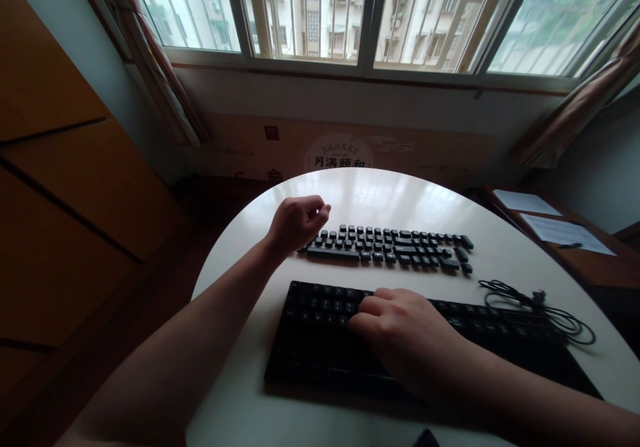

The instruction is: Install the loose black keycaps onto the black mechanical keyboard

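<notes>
A black keyboard [320,360] lies on the round white table; its far rows carry keycaps, and the nearer part looks bare and dark. Over its far rows, my right hand [400,320] rests with fingers curled down among the keys; the fingertips and anything in them are hidden. Beyond the keyboard, loose black keycaps [405,250] stand in rows on the tabletop. My left hand [299,222] is at the left end of these rows, closed with thumb and forefinger together. Whether a keycap is between them I cannot make out.
The keyboard's black cable [565,320] lies coiled at the right of the white table [235,247]. A small dark object [427,438] shows at the near edge. A brown desk [590,267] with papers stands at right, a wooden cabinet [65,214] at left.
</notes>
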`<state>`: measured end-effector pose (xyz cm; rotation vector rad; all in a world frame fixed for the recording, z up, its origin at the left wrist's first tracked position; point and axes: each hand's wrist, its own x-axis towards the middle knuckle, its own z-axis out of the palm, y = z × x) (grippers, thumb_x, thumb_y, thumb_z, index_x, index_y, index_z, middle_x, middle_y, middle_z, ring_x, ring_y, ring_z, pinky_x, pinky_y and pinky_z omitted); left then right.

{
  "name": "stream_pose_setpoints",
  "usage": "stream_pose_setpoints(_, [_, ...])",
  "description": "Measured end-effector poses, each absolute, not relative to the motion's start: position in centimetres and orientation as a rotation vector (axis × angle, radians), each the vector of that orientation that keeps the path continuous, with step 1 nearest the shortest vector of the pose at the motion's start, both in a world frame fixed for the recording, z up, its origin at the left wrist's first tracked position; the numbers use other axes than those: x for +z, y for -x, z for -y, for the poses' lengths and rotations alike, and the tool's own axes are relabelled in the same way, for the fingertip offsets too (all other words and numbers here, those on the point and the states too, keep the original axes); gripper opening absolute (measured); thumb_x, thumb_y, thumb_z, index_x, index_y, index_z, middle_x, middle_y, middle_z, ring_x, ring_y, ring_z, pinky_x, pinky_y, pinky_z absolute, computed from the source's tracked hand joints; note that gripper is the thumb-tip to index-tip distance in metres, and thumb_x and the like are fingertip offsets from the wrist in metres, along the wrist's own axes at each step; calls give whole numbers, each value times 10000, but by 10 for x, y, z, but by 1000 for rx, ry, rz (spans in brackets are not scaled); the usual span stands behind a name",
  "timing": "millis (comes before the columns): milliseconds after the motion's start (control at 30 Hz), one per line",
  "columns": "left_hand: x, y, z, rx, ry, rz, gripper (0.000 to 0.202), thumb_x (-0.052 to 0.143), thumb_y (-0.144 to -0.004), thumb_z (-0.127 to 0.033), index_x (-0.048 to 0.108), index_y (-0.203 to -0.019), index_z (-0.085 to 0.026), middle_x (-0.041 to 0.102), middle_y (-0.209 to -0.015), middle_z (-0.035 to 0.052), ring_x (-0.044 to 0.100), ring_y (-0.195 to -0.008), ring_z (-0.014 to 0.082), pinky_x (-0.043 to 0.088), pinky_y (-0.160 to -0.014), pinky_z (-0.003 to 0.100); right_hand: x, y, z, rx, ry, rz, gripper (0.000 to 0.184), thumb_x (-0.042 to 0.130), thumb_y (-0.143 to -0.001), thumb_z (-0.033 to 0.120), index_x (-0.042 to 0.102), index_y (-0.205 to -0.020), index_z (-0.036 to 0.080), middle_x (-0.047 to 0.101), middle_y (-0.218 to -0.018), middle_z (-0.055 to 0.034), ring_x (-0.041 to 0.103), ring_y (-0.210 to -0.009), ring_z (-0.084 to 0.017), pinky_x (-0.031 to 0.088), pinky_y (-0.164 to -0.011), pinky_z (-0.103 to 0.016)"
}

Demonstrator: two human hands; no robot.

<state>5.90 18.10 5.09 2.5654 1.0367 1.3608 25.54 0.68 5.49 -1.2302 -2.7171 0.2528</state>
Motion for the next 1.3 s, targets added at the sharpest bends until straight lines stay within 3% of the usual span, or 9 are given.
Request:
stream_pose_setpoints(567, [50,-59,-183,1357,-2540,-1054,348,552,-880,-302,494,-559,-181,375,-472,-64,362,-442,88,295,-501,248,51,-257,-15,353,1454,2617,185,766,-793,66,708,-909,197,686,-851,-9,618,-788,-211,360,-654,-287])
stream_pose_setpoints(833, [50,-59,-183,1354,-2543,-1058,344,546,-883,-301,493,-565,-183,370,-468,-67,366,-440,91,305,-506,250,46,-261,-24,472,1473,2521,240,798,-761,79,674,-922,207,642,-787,28,563,-702,-156,309,-595,-250])
stream_pose_setpoints(1100, [49,-59,-184,1347,-2534,-1057,349,544,-887,-310,499,-564,-185,391,-469,-62,368,-439,93,298,-504,257,49,-265,-24,452,1416,2492,244,785,-781,72,736,-949,243,676,-857,25,615,-789,-161,388,-651,-248])
stream_pose_setpoints(1300, [49,-59,-184,1349,-2539,-1038,352,541,-886,-310,493,-559,-187,390,-463,-63,372,-437,93,299,-493,250,52,-263,-21,454,1449,2483,211,799,-760,70,716,-896,207,662,-813,20,601,-749,-164,374,-629,-251])
